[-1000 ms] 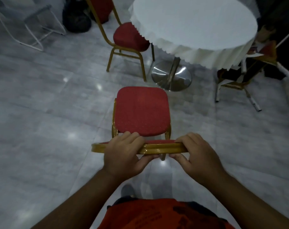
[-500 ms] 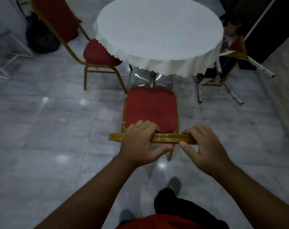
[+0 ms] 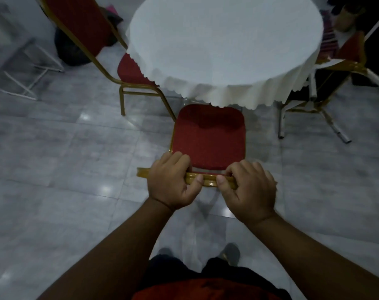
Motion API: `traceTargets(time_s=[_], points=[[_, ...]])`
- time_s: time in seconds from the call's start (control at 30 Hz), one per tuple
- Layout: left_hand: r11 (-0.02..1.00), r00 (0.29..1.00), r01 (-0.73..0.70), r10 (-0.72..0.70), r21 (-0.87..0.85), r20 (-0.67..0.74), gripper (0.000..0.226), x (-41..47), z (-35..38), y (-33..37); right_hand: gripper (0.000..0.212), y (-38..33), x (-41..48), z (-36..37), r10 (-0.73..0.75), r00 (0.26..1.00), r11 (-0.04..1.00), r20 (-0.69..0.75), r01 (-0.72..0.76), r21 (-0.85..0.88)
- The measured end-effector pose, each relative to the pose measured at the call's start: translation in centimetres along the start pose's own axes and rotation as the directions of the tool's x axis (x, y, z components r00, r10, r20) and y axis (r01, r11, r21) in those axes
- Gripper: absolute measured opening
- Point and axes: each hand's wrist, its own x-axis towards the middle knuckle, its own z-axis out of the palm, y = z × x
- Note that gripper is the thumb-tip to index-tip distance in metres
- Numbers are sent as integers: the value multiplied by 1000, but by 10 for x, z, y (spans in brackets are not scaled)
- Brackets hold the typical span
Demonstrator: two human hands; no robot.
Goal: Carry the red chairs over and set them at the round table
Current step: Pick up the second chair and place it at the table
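Note:
A red-cushioned chair with a gold frame is right in front of me, its seat's far edge under the hanging cloth of the round table. My left hand and my right hand both grip the gold top rail of its backrest. A second red chair stands at the table's left side, its seat partly under the white cloth. A third red chair with worn legs stands at the table's right side.
A white folding frame stands at the far left beside a dark bag. The floor is glossy grey tile. My feet show below the chair. Dark objects sit at the far right.
I have walked forward with the chair; its seat has moved from open floor up to the table's edge. Both hands have kept their grip on the backrest rail.

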Motion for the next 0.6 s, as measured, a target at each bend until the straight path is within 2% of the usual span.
traceTargets(time_s=[0.23,0.6], points=[[999,1000,-21,21,-50,10,35,28,10,-17,38,2,28,11,25,999,1000,-22,-25,-13],[990,991,-79,91,-121,95,32,50,6,-29,42,-13,52,13,174,985,981,-21,-175,-87]])
